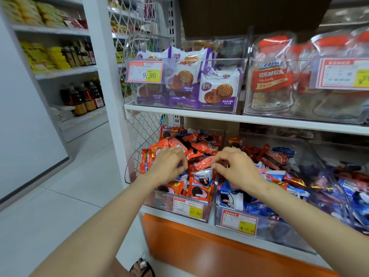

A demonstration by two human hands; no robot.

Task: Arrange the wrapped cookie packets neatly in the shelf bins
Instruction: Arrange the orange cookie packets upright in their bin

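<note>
- Right hand (pixel 233 166) hovers over the divide between two lower bins, thumb and forefinger pinching the top corner of a blue-and-white cookie packet (pixel 203 174).
- That packet stands upright among the red cookie packets (pixel 201 144), near the front right of the left clear bin (pixel 159 200).
- Left hand (pixel 169 162) sits just beside it, over the same bin, fingers curled down into the red packets; whether it actually grips one cannot be told.
- Red packets fill this bin in a loose heap, lying at all angles, some tilted against the wire side.
- A price tag (pixel 188 207) reading 27.80 hangs on the bin's front wall.
- The neighbouring bin (pixel 279 230) to the right holds blue packets (pixel 279 176) mixed with red ones, also jumbled, with its own tag (pixel 238 222).
- Both bins rest on the lowest shelf, above an orange base panel (pixel 199 246).
- On the upper shelf (pixel 199 113), a clear bin holds purple-and-white cookie packs (pixel 219 90) behind a 9.90 tag (pixel 145 71); beside it are red-labelled bags (pixel 269 76).
- Across the tiled floor (pixel 79 186), another rack carries dark bottles (pixel 83 96) and yellow packages (pixel 54 56).
</note>
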